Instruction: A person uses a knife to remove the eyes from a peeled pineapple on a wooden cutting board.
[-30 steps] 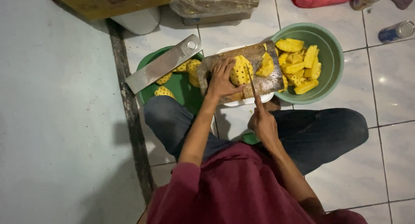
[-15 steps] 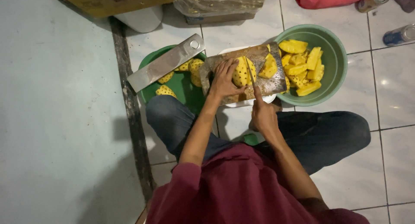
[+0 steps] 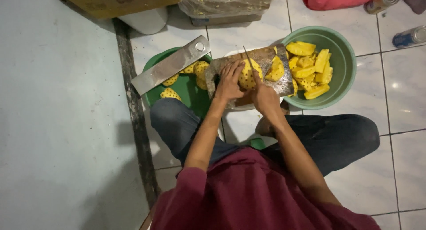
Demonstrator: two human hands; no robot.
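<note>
Clearance around the worn wooden cutting board (image 3: 266,57) is tight: a pale green plastic basin of yellow pineapple wedges (image 3: 344,61) touches its far right edge, and a dark green plastic tray (image 3: 188,90) with peeled pieces lies just left of it. The left hand (image 3: 230,81) presses a peeled yellow pineapple (image 3: 246,74) onto the board. The right hand (image 3: 262,94) grips a thin-bladed knife (image 3: 248,58); its handle is hidden. A flat steel blade (image 3: 171,66) lies across the tray.

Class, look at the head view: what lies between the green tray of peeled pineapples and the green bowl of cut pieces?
The wooden cutting board, bearing the pineapple being cut.
</note>
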